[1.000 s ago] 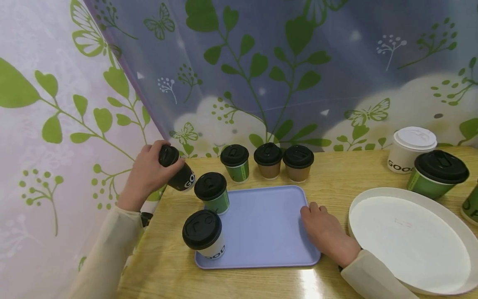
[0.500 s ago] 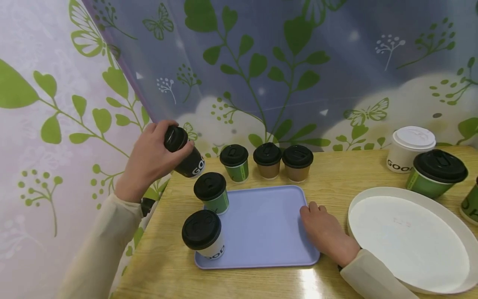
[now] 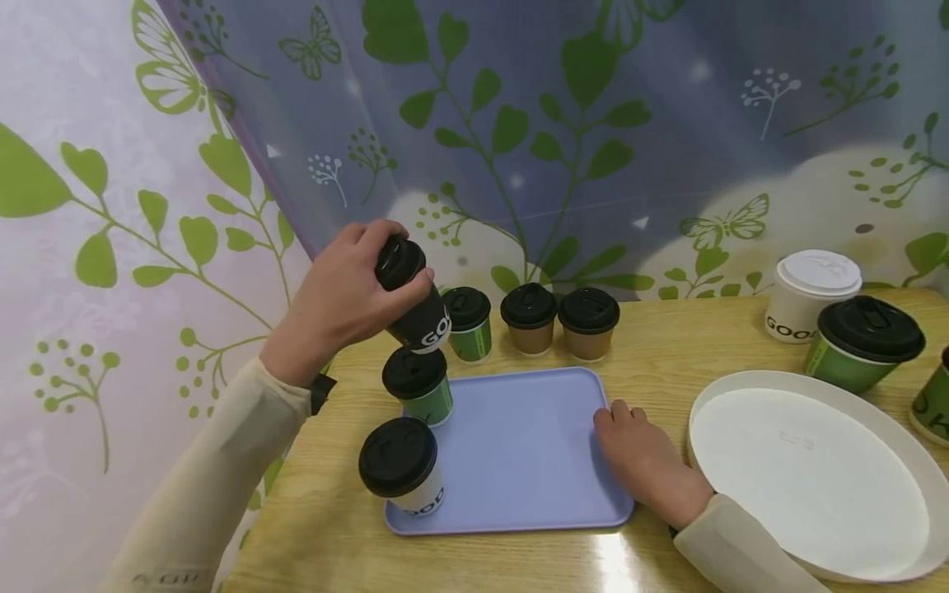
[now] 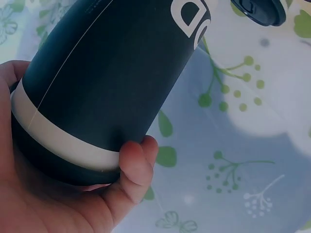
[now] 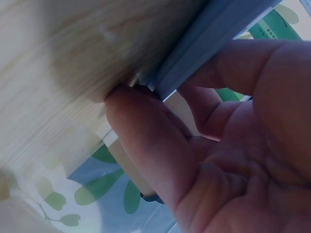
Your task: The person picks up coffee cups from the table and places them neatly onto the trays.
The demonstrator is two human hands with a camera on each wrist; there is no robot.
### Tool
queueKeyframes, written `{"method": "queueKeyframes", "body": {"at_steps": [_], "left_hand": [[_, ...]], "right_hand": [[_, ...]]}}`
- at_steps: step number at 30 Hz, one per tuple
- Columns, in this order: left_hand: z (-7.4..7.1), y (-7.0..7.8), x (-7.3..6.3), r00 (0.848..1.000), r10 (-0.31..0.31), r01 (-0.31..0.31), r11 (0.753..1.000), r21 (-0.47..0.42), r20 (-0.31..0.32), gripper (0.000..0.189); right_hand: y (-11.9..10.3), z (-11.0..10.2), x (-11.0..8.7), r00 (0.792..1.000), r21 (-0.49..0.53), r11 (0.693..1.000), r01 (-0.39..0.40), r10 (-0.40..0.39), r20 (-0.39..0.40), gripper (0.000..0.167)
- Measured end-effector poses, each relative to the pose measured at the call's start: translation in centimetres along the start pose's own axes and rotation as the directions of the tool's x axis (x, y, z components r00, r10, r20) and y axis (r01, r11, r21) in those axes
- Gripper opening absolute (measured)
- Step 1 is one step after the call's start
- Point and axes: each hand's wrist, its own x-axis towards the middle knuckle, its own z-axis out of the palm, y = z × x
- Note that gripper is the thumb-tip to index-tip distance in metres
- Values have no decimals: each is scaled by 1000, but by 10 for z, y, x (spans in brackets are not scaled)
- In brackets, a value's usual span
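Note:
My left hand (image 3: 344,292) grips a black lidded coffee cup (image 3: 423,317) printed "GOO…", tilted and raised over the back left of the table. In the left wrist view the fingers wrap the lid end of the black cup (image 4: 107,77). A lavender tray (image 3: 526,453) lies on the table. My right hand (image 3: 643,457) holds its right edge; in the right wrist view thumb and fingers lie on either side of the tray rim (image 5: 204,48). On the tray's left side stand a green cup (image 3: 430,403) and a white cup (image 3: 418,492), both black-lidded.
Behind the tray stand a green cup (image 3: 470,338) and two brown cups (image 3: 531,336), all with black lids. A round white tray (image 3: 808,478) lies at right. Beyond it are a white-lidded cup (image 3: 797,313) and a large green cup (image 3: 845,362). A patterned curtain backs the table.
My left hand has lifted the black cup and carried it right, from the table's back left edge to above the green cup. The right hand stays at the tray edge.

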Motion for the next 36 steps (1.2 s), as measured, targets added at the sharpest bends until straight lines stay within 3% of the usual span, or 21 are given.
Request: {"method": "queueKeyframes", "body": {"at_steps": [17, 36], "left_hand": [[14, 21, 7, 991, 74, -77, 997, 20, 109, 57], [27, 34, 21, 956, 116, -121, 993, 2, 269, 62]], "right_hand": [[-1, -1, -1, 1000, 5, 1000, -3, 3, -5, 4], [0, 2, -1, 999, 4, 1000, 5, -5, -35, 4]]}}
